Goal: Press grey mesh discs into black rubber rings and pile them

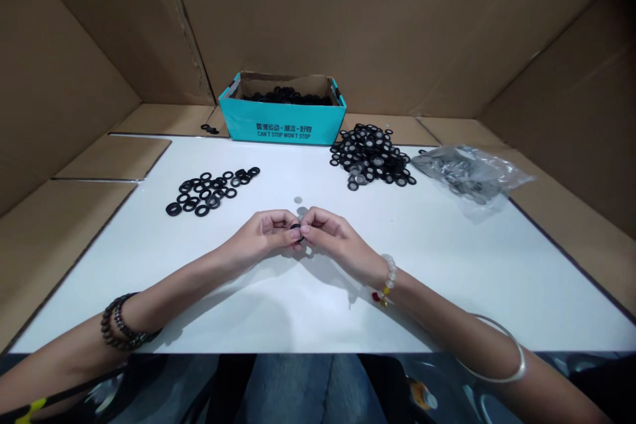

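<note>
Low over the white table, in front of me, a small black ring [297, 226] is pinched between fingertips. My left hand [271, 232] grips its left side with thumb and fingers closed. From the other side, the fingers of my right hand [328, 233] close on the ring's edge; whether they also hold a disc is hidden. Just beyond the fingertips a small grey disc [298, 200] lies flat. More grey discs [301, 211] show between the hands, partly covered by them. Left of my hands is a loose group of black rings [205, 194], mostly with open centres.
A heap of black rings with grey centres [370, 156] sits at the back right. Beside it lies a clear plastic bag [472, 179] with grey discs inside. A teal box [283, 122] of black rings stands at the back. Cardboard walls [387, 26] enclose the table [422, 245].
</note>
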A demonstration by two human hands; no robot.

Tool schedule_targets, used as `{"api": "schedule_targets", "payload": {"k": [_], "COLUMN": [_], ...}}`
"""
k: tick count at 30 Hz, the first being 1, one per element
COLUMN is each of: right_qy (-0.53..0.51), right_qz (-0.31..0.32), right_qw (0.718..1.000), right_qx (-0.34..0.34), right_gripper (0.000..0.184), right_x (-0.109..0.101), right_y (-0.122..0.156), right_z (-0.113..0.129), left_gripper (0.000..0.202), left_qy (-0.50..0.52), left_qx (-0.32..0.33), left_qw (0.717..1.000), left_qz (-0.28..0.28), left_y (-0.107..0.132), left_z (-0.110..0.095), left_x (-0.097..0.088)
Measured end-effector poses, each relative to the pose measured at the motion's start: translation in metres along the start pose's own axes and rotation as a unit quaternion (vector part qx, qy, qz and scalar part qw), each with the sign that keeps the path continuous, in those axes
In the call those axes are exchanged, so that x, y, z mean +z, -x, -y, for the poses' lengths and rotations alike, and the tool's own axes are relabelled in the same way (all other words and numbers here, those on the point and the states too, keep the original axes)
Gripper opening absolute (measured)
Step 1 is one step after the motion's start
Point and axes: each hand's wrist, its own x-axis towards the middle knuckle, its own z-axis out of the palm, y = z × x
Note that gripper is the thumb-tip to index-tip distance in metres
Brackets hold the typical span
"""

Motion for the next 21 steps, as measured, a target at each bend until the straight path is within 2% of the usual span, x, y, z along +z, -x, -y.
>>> {"api": "schedule_targets", "payload": {"k": [6,11,17,21], "right_qy": [0.065,0.114,0.259,0.296], "right_qz": [-0.08,-0.113,-0.137,-0.146], "right_qw": [0.992,0.982,0.945,0.931], "right_qx": [-0.072,-0.101,-0.147,-0.158], "right_gripper": [0.021,0.018,0.014,0.015], "right_x": [0.014,0.015,0.012,0.015], "right_y": [0.003,0.005,0.005,0.006], "right_z": [-0.011,-0.015,-0.011,-0.01], "left_gripper": [0.02,0.018,0.012,0.01], "left_qy": [-0.053,-0.068,-0.1,-0.136], "left_qx": [0.058,0.051,0.109,0.144], "left_qw": [0.997,0.996,0.985,0.97], "left_qz": [-0.009,-0.006,-0.085,-0.138], "left_y": [0.001,0.001,0.001,0.002], "left_z": [0.001,0.003,0.004,0.005], "left_x": [0.003,0.004,0.008,0.009]}}
